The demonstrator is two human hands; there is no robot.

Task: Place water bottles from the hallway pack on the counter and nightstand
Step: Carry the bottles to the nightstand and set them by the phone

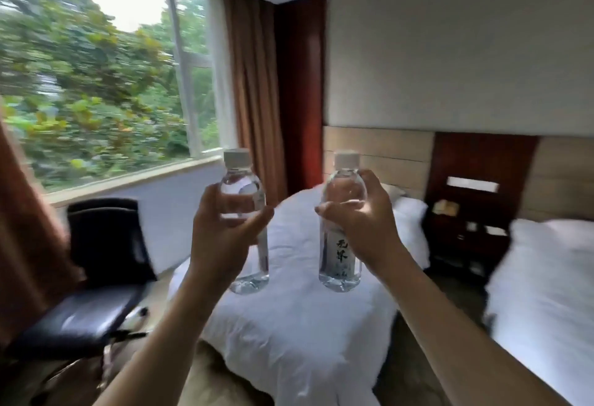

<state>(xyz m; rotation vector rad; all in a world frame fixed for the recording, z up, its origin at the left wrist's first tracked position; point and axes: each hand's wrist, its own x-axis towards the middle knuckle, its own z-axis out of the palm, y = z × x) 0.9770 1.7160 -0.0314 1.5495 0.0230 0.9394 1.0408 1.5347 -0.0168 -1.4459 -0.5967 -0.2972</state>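
Observation:
I hold two clear water bottles with white caps upright in front of me, above a white bed. My left hand [221,232] grips the left bottle [244,193] around its middle. My right hand [363,222] grips the right bottle [340,261], whose label shows dark characters. A dark wooden nightstand [466,245] stands between the two beds at the right, beyond the right bottle. It bears a small yellowish box and a few small items. No counter and no bottle pack are in view.
A white bed [305,325] lies straight ahead and a second bed [546,293] is at the right. A black office chair [96,277] stands at the left under a large window [96,68] with brown curtains. A narrow carpeted aisle runs between the beds.

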